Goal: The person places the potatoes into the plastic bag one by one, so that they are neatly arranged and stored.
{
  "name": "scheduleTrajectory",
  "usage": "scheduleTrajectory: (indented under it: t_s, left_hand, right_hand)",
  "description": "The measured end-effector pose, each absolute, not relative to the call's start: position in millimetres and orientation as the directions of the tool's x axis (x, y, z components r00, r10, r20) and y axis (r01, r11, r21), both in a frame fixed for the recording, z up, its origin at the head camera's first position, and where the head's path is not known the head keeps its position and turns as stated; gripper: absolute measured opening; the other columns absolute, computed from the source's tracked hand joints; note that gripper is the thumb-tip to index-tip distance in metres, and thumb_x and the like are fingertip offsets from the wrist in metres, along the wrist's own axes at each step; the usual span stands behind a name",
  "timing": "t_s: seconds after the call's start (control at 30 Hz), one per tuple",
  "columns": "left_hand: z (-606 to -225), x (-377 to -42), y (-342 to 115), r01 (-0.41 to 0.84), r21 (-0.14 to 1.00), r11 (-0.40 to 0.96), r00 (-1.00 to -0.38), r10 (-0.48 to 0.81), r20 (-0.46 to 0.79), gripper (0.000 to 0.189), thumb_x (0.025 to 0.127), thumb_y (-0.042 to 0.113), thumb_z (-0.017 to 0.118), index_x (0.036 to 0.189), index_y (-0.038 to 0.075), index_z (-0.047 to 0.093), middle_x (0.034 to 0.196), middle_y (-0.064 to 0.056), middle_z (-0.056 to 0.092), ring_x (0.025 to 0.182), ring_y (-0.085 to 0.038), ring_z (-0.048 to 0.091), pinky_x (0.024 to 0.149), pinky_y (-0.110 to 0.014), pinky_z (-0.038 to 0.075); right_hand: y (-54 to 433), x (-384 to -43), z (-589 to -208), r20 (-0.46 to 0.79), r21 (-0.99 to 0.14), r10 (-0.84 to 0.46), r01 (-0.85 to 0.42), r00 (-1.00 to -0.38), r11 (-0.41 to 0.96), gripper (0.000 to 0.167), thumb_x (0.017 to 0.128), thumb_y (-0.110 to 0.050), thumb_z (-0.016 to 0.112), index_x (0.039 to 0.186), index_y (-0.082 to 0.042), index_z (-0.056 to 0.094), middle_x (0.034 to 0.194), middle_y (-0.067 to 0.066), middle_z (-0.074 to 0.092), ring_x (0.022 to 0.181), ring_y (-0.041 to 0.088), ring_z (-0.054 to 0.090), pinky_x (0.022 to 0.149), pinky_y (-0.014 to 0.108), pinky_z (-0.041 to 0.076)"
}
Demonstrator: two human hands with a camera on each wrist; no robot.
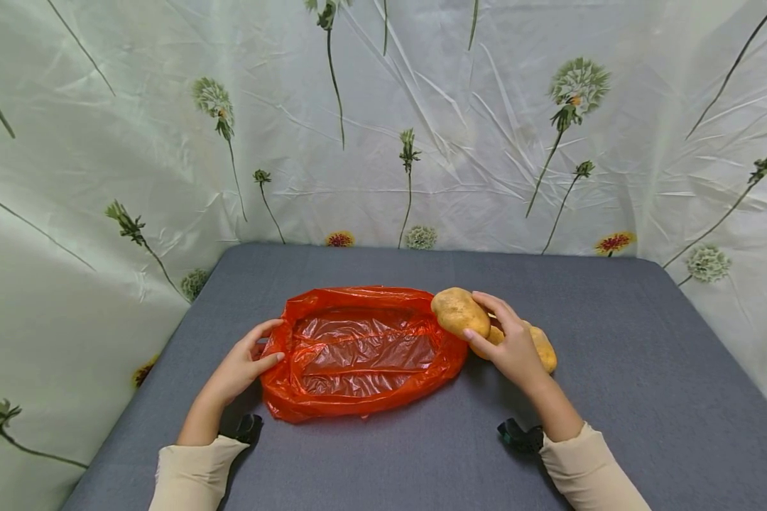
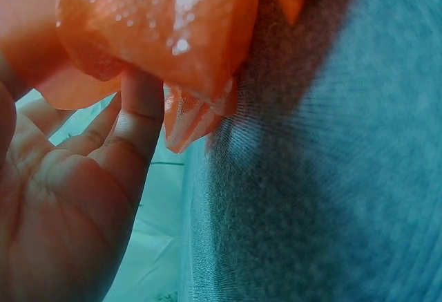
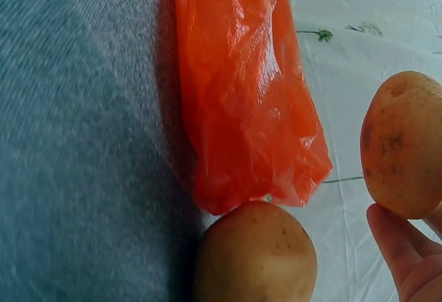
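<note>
A red plastic bag (image 1: 364,407) lies spread wide at its mouth on the grey table, and its see-through inside shows. At the bag's left end my left hand (image 1: 239,365) pinches the edge between thumb and fingers; the left wrist view shows the fingers (image 2: 141,108) tucked under the red film. My right hand (image 1: 514,348) grips a potato (image 1: 458,311) above the bag's right rim. In the right wrist view this held potato (image 3: 406,146) is raised off the table. Below the right hand, other potatoes (image 1: 543,349) lie beside the bag, partly hidden by the hand.
The grey cloth-covered table (image 1: 383,468) runs back to a pale curtain (image 1: 371,163) printed with flowers. Black straps or devices sit at both wrists, the left one (image 1: 249,429) and the right one (image 1: 518,434), close to the tabletop.
</note>
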State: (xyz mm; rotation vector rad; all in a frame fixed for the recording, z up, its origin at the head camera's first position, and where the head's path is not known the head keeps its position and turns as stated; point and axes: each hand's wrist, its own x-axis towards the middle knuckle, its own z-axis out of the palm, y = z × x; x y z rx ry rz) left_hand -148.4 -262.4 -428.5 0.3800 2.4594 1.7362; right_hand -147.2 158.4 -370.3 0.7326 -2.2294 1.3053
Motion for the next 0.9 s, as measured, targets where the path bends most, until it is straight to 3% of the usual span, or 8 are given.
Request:
scheduleTrajectory:
  t_s: [0.4,0.67,0.77,0.9]
  left_hand:
    - [-428,-148,-262,0.137,0.942,0.307,-0.963,0.264,0.054,0.056,0.086,0.006,0.059,0.134,0.004,0.032,0.126,-0.024,0.035,0.089,-0.029,0.055,0.068,-0.029,0.050]
    - [-428,-148,-262,0.132,0.943,0.306,-0.964,0.260,0.051,0.056,0.086,0.006,0.060,0.135,0.005,0.032,0.126,-0.024,0.034,0.090,-0.030,0.054,0.068,-0.029,0.049]
    - [-427,-147,-261,0.128,0.944,0.305,-0.965,0.259,0.047,0.057,0.086,0.006,0.060,0.135,0.005,0.032,0.126,-0.024,0.034,0.091,-0.031,0.054,0.068,-0.029,0.049]
    - [-427,-147,-261,0.124,0.945,0.304,-0.965,0.258,0.043,0.057,0.086,0.006,0.060,0.135,0.006,0.032,0.127,-0.023,0.034,0.092,-0.032,0.053,0.069,-0.028,0.049]
  right_hand:
    - [144,-149,-371,0.595,-0.658,-0.252,-0.643,-0.763,0.391,0.053,0.070,0.010,0.070,0.118,0.011,0.049,0.117,0.024,0.050,0.105,0.032,0.049,0.082,0.027,0.045]
    - [133,-150,-373,0.606,-0.655,-0.272,-0.664,-0.747,0.361,0.051,0.070,0.010,0.070,0.117,0.012,0.049,0.116,0.026,0.050,0.104,0.035,0.049,0.075,0.046,0.046]
    - [130,-151,-374,0.603,-0.657,-0.277,-0.663,-0.748,0.358,0.052,0.070,0.010,0.070,0.117,0.013,0.049,0.118,0.027,0.049,0.106,0.035,0.048,0.076,0.045,0.046]
    - [126,-151,-376,0.577,-0.674,-0.281,-0.641,-0.767,0.367,0.052,0.072,0.007,0.070,0.119,0.011,0.048,0.120,0.025,0.048,0.108,0.033,0.047,0.081,0.034,0.045]
